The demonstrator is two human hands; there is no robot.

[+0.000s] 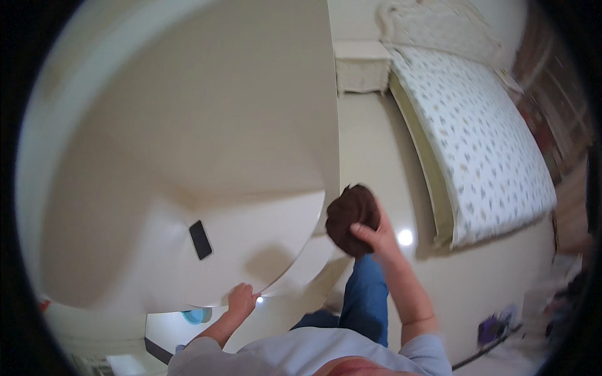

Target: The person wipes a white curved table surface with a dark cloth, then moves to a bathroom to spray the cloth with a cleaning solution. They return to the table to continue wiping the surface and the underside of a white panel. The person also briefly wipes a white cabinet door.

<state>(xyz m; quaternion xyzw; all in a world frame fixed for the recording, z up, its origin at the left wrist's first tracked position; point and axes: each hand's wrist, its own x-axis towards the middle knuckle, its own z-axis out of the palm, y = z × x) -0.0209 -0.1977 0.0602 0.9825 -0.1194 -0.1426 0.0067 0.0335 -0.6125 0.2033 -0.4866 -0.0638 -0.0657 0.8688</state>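
My right hand (381,235) holds a bunched dark brown cloth (350,211), its thumb pressed over the folds. The cloth is in the air just off the curved edge of a pale corner shelf (263,225). At that shelf's front rim, my left hand (242,300) grips the edge with curled fingers. A black smartphone (201,239) lies flat on the shelf, towards its inner corner. Part of a lower rounded shelf (310,263) shows beneath.
A tall pale panel (249,94) rises behind the shelf. To the right stands a bed with a patterned white cover (484,145), beside a white nightstand (362,68). A blue basin (194,316) and a purple item (489,330) are low down, near the floor.
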